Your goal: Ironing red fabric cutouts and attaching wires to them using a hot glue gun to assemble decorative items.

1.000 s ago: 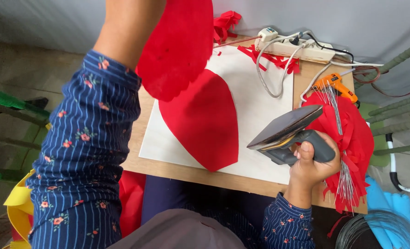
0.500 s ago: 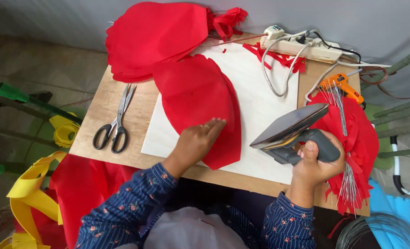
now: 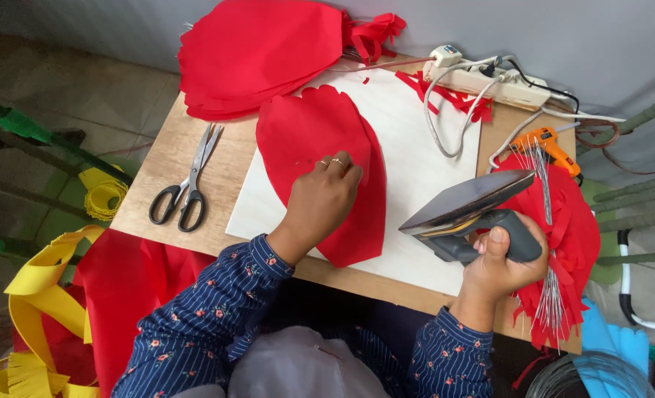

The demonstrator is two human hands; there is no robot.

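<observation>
My left hand (image 3: 322,195) lies palm down on a red petal-shaped sheet (image 3: 309,133) that rests on a white board (image 3: 416,162). The fingers are spread a little and press the sheet flat. My right hand (image 3: 501,262) grips the dark handle of a clothes iron (image 3: 464,210), held tilted above the board's right edge with its soleplate facing up and left. A stack of larger red petal sheets (image 3: 257,51) lies at the table's far left corner.
Black-handled scissors (image 3: 187,184) lie on the wooden table (image 3: 158,169) left of the board. A white power strip (image 3: 489,77) with cords and an orange glue gun (image 3: 545,144) sit at the back right. Red fringed pieces with thin wires (image 3: 563,236) lie right. Yellow strips (image 3: 40,295) hang at left.
My left hand came down from a raised position, laid a red sheet on the stack at the back, then slid forward over the petal on the board. The iron barely moved.
</observation>
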